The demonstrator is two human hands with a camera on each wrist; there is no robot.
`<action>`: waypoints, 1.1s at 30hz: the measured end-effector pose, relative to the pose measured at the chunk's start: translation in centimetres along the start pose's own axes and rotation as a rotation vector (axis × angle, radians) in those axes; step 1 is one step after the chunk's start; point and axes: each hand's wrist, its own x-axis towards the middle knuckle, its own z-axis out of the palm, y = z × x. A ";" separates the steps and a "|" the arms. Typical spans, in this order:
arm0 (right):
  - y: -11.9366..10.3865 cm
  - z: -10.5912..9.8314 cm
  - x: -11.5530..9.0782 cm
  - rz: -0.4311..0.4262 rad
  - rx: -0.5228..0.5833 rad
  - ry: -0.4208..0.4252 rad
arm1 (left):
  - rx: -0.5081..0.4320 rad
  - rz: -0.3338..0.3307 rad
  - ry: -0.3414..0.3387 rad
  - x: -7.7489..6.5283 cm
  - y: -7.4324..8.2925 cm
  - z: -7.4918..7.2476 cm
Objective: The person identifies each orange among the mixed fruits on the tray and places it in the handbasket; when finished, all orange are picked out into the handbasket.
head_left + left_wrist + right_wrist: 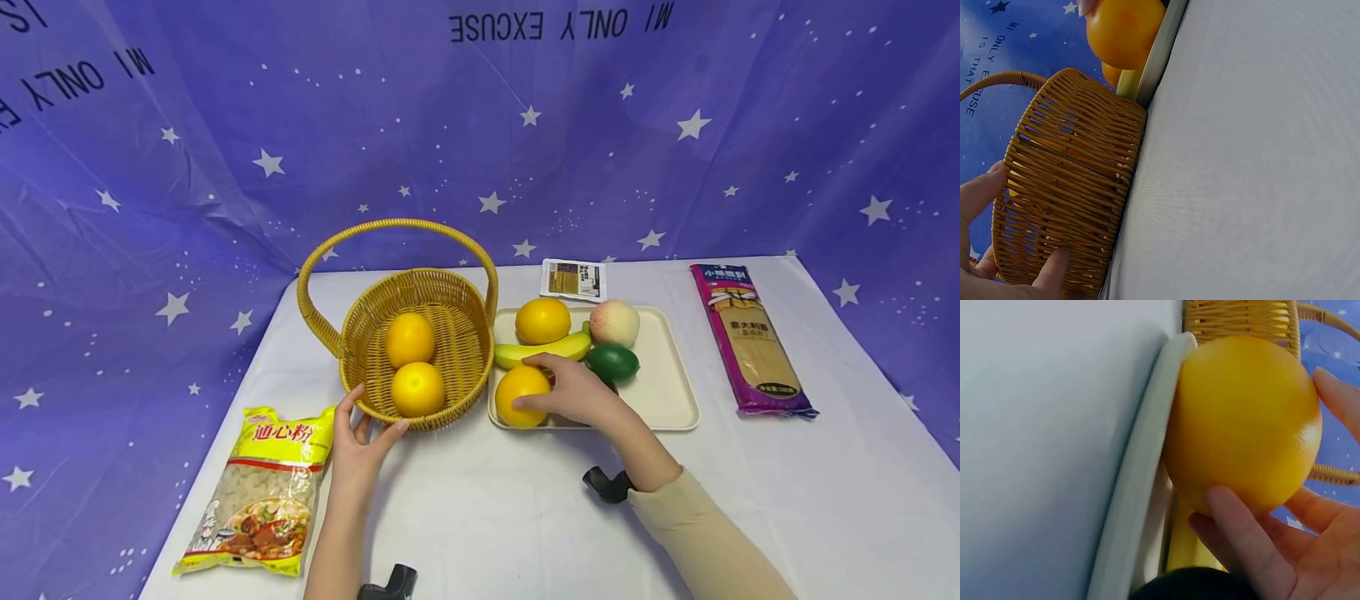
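My right hand (573, 390) grips an orange (522, 396) at the near left corner of the cream tray (667, 408). Thumb and fingers lie around the fruit in the right wrist view; whether it touches the tray, I cannot tell. My left hand (358, 450) rests with spread fingers against the near left side of the wicker basket (468, 392), its fingertips at the rim and outer wall. Inside the basket sit two oranges, one behind (410, 339) and one in front (417, 389). A banana (547, 350) lies on the tray behind the gripped orange.
The tray also bears another orange-yellow fruit (543, 321), a peach (614, 323) and a dark green fruit (612, 362). A macaroni bag (262, 496) lies at left, a spaghetti pack (753, 342) at right, a small packet (573, 279) behind the tray. The basket's handle (397, 223) stands upright.
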 end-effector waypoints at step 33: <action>-3.5 -2.1 -0.1 -0.094 0.140 0.114 | -0.012 -0.004 0.011 0.1 -0.2 0.1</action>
